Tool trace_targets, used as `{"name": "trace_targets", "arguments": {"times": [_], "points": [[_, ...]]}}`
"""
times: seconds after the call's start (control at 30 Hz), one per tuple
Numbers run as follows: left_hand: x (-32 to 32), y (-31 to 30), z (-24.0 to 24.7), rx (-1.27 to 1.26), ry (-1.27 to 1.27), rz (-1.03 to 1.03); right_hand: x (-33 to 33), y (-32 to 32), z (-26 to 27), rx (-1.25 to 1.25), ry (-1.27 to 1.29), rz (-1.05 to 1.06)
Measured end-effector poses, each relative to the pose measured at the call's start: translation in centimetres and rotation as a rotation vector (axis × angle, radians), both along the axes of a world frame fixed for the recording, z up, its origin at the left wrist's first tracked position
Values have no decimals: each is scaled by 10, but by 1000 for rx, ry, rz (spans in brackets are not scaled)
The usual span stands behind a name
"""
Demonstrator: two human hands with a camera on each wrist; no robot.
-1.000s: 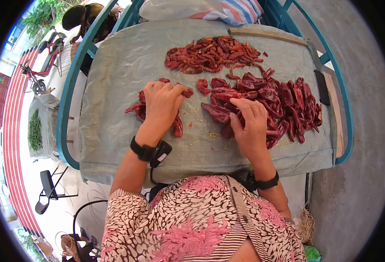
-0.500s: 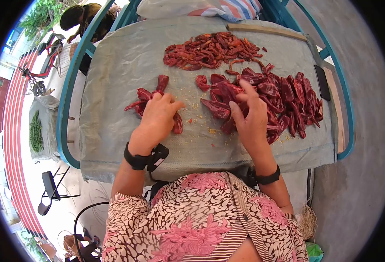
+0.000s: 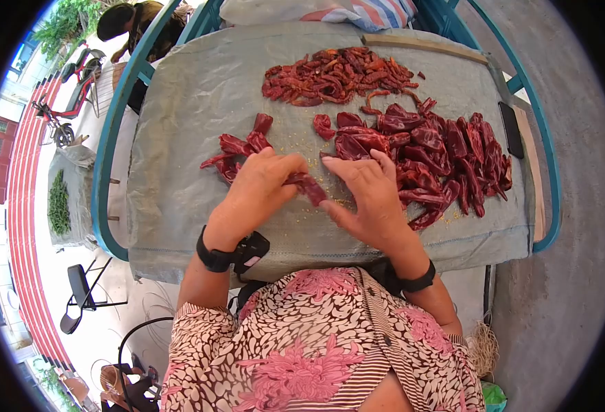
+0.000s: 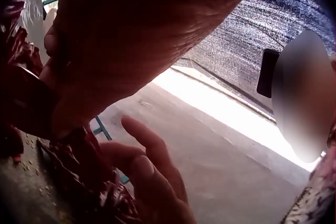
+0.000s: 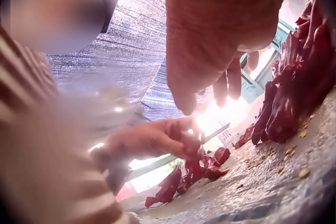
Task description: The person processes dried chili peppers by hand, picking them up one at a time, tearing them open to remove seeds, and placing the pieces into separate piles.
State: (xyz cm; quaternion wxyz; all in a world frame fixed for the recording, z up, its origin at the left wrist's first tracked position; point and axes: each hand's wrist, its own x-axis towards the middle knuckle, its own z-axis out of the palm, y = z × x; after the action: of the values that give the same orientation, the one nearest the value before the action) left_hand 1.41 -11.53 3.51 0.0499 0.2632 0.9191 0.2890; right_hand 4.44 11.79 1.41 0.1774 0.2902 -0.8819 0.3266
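Observation:
My left hand pinches a dark red dried chili pepper between thumb and fingers, over the middle of the cloth-covered surface. Facing it, my right hand has its fingers spread, with the thumb tip right at the pepper's lower end. In the right wrist view the right hand's fingers point down with nothing held between them. A small group of dried peppers lies beyond the left hand and is partly covered by it. The large pile of dried peppers spreads to the right of the right hand.
A pile of smaller, wrinkled red peppers lies at the back. Yellow seeds dot the cloth between the hands. A phone and a wooden strip lie near the edges. Blue metal rails run along the sides.
The left hand has come up from the small group and moved right with a pepper. My right hand has shifted left off the large pile, toward the left hand.

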Motion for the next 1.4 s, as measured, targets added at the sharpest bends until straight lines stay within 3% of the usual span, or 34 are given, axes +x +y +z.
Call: {"name": "trace_targets", "arguments": {"times": [0.07,0.17,0.37,0.47,1.0,1.1,1.2,1.4], "points": [[2,10,3,130,-46,8,3,-4,3,-20,-65,41],[8,18,21,400,-580,169,-2,0,-17,-31,5,-10],[5,-12,-19,-87,-80,154,-10,26,3,61,30,-275],[9,-7,-17,-228,-104,142,-15,29,4,22,63,-407],[8,8,-30,-73,-165,19,2,-2,-7,149,50,-162],[10,12,-20,-31,-185,1,4,-3,-14,166,-71,-87],[10,11,-21,41,-252,-21,1,1,-18,79,5,-126],[8,7,-26,171,-402,-24,5,10,-9,35,-80,-121]]}}
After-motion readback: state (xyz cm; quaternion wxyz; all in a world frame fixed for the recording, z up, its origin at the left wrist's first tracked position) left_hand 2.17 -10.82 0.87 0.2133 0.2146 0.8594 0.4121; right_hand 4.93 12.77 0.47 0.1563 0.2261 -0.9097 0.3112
